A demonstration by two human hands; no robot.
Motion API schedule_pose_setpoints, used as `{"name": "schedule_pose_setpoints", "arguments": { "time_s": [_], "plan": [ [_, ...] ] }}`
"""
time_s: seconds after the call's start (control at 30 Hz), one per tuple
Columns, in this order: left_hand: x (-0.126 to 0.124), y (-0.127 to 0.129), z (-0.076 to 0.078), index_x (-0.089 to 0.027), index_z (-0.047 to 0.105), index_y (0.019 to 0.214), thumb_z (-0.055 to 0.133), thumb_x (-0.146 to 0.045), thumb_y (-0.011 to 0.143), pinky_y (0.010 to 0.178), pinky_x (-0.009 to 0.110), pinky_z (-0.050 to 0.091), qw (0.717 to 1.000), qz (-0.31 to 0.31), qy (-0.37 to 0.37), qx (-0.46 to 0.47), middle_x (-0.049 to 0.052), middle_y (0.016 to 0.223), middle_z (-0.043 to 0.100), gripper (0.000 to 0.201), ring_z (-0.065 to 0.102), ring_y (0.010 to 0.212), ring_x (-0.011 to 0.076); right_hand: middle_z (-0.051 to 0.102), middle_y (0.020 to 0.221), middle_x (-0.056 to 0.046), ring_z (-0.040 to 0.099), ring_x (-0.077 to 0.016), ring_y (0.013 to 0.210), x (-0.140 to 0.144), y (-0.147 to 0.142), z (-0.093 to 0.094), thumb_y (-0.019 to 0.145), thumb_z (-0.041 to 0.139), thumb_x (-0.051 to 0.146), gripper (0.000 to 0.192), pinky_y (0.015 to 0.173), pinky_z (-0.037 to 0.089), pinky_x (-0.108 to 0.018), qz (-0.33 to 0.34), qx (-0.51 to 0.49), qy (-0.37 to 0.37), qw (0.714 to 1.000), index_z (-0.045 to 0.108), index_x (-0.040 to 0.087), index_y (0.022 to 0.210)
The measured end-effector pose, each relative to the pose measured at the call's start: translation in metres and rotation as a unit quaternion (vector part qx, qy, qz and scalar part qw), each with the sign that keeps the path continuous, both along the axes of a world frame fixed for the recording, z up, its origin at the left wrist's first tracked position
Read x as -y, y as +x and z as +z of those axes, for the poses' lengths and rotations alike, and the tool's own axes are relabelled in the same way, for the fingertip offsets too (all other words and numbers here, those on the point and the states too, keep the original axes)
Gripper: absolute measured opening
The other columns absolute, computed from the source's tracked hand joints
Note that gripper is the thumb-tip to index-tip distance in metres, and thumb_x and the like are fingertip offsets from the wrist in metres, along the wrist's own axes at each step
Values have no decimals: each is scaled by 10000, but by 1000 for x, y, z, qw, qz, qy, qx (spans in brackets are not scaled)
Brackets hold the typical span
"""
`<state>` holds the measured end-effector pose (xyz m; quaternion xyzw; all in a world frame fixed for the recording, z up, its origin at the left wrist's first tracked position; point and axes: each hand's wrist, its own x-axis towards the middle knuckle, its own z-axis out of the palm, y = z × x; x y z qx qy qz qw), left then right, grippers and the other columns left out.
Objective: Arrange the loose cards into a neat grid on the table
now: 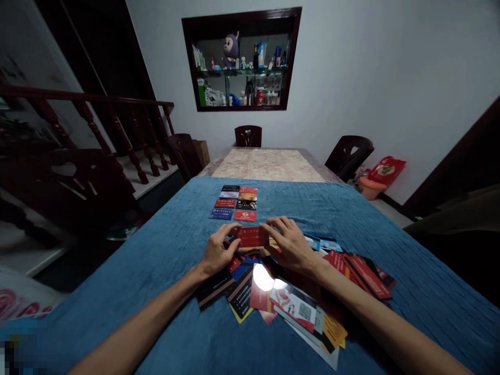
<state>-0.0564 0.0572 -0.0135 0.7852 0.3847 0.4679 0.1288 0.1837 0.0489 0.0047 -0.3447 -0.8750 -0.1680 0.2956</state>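
Low in the frame, a blue cloth (164,271) over the table, strewn at centre-right with a loose heap of cards (297,304); just above centre, a tidy grid of cards (235,203), then bare marble tabletop (267,164), dark chairs (349,153) and a wall niche (242,60) at top centre. At frame centre, left hand (216,252) and right hand (289,245) pinching a red card (252,237) by its short ends, fingertips clamped on it, above the heap.

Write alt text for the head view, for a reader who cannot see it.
Two bare hands, left hand and right hand, hold one red card between them above a loose pile of cards on a blue cloth. Beyond them, eight cards lie in two neat columns.
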Motion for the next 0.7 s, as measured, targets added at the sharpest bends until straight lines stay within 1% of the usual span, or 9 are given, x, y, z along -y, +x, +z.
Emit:
{"name": "schedule_pose_setpoints", "arguments": {
  "time_s": [0.1, 0.2, 0.3, 0.4, 0.5, 0.6, 0.7],
  "plan": [
    [-1, -2, -2, -191, 575, 1207, 596, -129, 829, 904, 375, 532, 998, -23, 32, -57, 72, 1058, 662, 384, 625, 993, 207, 578, 1148, -147, 463, -279, 993, -1, 1, 0, 862, 577, 243, 479, 785, 386, -396, 0, 2, -12, 1000, 520, 169, 1332],
    [-2, -4, -3, -206, 508, 1309, 611, -121, 824, 985, 445, 501, 992, -40, 51, -107, 100, 1185, 609, 503, 573, 1119, 246, 583, 1144, -142, 468, -275, 992, -2, 2, 0, 857, 582, 236, 458, 790, 388, -394, 0, 4, -23, 1000, 532, 175, 1309],
    [-2, -4, -3, -210, 455, 1368, 631, -114, 808, 1015, 466, 486, 988, -45, 65, -135, 120, 1259, 541, 595, 529, 1179, 268, 586, 1141, -141, 469, -271, 991, -3, 4, 0, 837, 599, 221, 437, 785, 384, -384, 2, 13, -31, 999, 547, 165, 1268],
    [-2, -5, -3, -198, 424, 1399, 636, -129, 813, 1016, 467, 486, 984, -49, 79, -151, 137, 1269, 512, 627, 516, 1181, 278, 584, 1147, -144, 467, -270, 994, -3, 5, 0, 816, 613, 210, 440, 778, 377, -377, 2, 22, -41, 999, 548, 163, 1249],
    [-1, -5, -2, -193, 409, 1421, 624, -148, 828, 991, 481, 495, 981, -47, 88, -169, 148, 1247, 522, 632, 525, 1150, 287, 581, 1145, -147, 468, -267, 983, -3, 6, 2, 818, 627, 227, 439, 770, 376, -375, 7, 28, -55, 998, 546, 156, 1243],
    [0, -5, -2, -201, 407, 1429, 619, -156, 832, 972, 491, 499, 978, -39, 88, -184, 150, 1237, 531, 635, 534, 1125, 291, 576, 1135, -154, 469, -267, 979, -3, 7, 4, 813, 647, 241, 444, 770, 377, -376, 11, 32, -66, 997, 549, 136, 1233],
    [0, -4, -1, -202, 413, 1426, 622, -155, 831, 962, 489, 501, 977, -38, 81, -195, 151, 1238, 533, 632, 535, 1122, 291, 572, 1137, -151, 470, -267, 979, -3, 8, 5, 800, 651, 242, 459, 776, 384, -380, 14, 34, -83, 996, 546, 146, 1236]
  ]
}}
